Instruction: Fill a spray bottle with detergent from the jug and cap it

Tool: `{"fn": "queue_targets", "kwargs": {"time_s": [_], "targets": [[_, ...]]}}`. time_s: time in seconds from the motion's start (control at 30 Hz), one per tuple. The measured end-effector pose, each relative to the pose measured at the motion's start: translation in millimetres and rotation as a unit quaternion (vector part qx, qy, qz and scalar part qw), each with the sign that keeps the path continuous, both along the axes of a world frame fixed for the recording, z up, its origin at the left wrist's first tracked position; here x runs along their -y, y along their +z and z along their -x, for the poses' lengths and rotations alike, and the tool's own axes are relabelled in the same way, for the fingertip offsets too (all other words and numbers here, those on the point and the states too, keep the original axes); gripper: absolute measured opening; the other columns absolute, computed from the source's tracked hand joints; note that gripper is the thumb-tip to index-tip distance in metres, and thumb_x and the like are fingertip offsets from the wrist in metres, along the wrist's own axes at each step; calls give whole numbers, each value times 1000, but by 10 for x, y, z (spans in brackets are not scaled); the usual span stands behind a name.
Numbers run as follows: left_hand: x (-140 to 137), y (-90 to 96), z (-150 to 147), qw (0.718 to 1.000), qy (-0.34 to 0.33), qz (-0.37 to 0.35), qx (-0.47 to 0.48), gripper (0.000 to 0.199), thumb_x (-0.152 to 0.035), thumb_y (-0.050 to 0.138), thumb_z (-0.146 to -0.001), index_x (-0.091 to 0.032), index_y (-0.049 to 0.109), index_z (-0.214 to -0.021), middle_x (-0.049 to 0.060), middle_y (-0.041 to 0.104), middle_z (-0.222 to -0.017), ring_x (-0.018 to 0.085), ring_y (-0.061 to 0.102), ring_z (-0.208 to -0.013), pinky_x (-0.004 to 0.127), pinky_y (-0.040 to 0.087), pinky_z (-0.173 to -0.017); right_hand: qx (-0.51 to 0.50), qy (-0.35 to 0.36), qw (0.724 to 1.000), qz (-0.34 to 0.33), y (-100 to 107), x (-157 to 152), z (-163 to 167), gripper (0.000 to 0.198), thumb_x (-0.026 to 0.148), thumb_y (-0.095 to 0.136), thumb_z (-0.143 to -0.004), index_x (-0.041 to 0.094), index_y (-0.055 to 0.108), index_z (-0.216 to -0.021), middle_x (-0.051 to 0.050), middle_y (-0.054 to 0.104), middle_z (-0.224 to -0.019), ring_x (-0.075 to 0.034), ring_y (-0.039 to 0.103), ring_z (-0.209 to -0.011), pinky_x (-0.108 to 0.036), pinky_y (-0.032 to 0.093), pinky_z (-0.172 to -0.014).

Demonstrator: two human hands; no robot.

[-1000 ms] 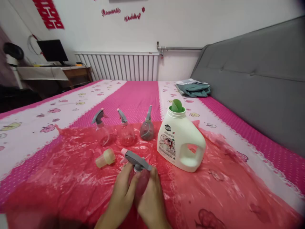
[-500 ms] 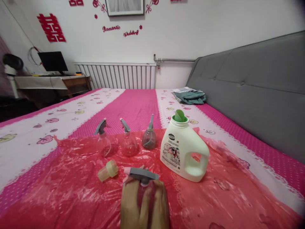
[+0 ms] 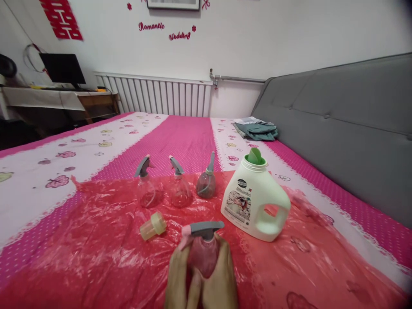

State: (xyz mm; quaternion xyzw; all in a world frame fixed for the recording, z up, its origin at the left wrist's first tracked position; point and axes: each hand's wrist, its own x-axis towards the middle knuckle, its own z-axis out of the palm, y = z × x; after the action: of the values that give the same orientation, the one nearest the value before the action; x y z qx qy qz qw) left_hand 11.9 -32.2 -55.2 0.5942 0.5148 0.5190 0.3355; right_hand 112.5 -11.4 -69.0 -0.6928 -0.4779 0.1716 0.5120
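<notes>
Both of my hands are wrapped round a pink see-through spray bottle [image 3: 203,256] with a grey trigger head, at the bottom middle of the view. My left hand [image 3: 178,277] grips its left side and my right hand [image 3: 223,274] its right side. The pink nozzle points left. Just beyond stands an uncapped pale green detergent jug [image 3: 257,206] with a green spout, to the right. A pale yellow cap [image 3: 153,226] lies on its side to the left. Farther back stand a left spray bottle [image 3: 148,189], a middle spray bottle [image 3: 179,189] and a greyish spray bottle [image 3: 206,183].
A wrinkled red plastic sheet [image 3: 106,240] covers the near part of the bed [image 3: 189,137]. Folded clothes [image 3: 256,128] lie by the grey headboard [image 3: 341,116]. Beyond are a radiator [image 3: 157,94] and a desk [image 3: 96,102] with a monitor [image 3: 62,68].
My hands have shifted slightly right with the spray bottle, and more of its body shows between them. The head camera has tilted, so the scene sits a little differently.
</notes>
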Motion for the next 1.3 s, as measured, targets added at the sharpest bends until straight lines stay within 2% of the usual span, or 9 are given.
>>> {"fn": "queue_targets", "kwargs": {"time_s": [0.1,0.17,0.37,0.43,0.57,0.73,0.93,1.1,1.3], "targets": [[-330,180,128,999,-49,-4,-19,52,-48,45,-111,-39,44,-163,-1,26,-179,32,17,-167,60,15,-136,20,24,999,12,-119,5,-77,70,28,74,-77,21,53,-143,-16,64,-145,-36,63,-135,-48,52,-113],[-525,302,201,997,-75,8,-22,56,-54,47,-110,-35,46,-162,4,34,-176,33,20,-166,62,15,-135,37,50,998,19,-184,9,-136,72,28,76,-77,20,53,-145,-16,63,-148,-36,62,-138,-49,54,-112],[-702,586,146,975,-207,40,-70,47,-55,51,-106,-27,72,-138,14,67,-149,36,47,-152,61,27,-131,57,79,995,-9,-174,10,-186,64,31,71,-88,21,52,-149,-14,64,-149,-31,63,-138,-45,57,-111],[-670,630,48,980,-190,36,-48,39,-49,56,-104,-25,76,-128,14,74,-135,35,59,-140,55,39,-125,62,80,995,-18,-164,7,-170,63,33,70,-91,20,50,-150,-16,64,-149,-31,64,-137,-44,58,-110],[-618,670,-162,997,-74,35,1,33,-47,67,-92,-20,77,-108,15,77,-114,36,70,-114,50,55,-104,110,73,990,-59,-200,-9,-155,61,35,65,-96,17,49,-152,-21,63,-149,-34,65,-136,-48,58,-108],[-593,722,-287,998,-31,35,-33,33,-50,62,-91,-21,75,-98,14,74,-105,37,69,-106,53,52,-100,126,81,986,-76,-223,-19,-167,55,30,58,-100,22,49,-153,-17,65,-147,-32,65,-136,-48,57,-109],[-627,891,-272,994,50,100,-1,49,-64,56,-93,-21,68,-114,13,72,-112,39,65,-121,56,42,-112,32,30,998,-50,-132,9,-3,71,28,65,-84,25,44,-152,-15,62,-148,-35,63,-134,-55,55,-108],[-816,1264,-102,996,72,-6,56,48,-68,54,-97,-23,64,-110,10,72,-118,34,65,-126,49,42,-115,-11,23,999,-34,-2,15,70,70,30,70,-81,26,48,-147,-13,62,-148,-36,59,-137,-56,49,-113],[-930,1489,100,984,58,-37,162,51,-72,63,-94,-24,64,-110,3,71,-97,27,72,-101,43,51,-102,-7,21,1000,-18,30,24,35,70,30,71,-83,26,47,-149,-13,59,-153,-36,57,-141,-57,46,-117]]}}
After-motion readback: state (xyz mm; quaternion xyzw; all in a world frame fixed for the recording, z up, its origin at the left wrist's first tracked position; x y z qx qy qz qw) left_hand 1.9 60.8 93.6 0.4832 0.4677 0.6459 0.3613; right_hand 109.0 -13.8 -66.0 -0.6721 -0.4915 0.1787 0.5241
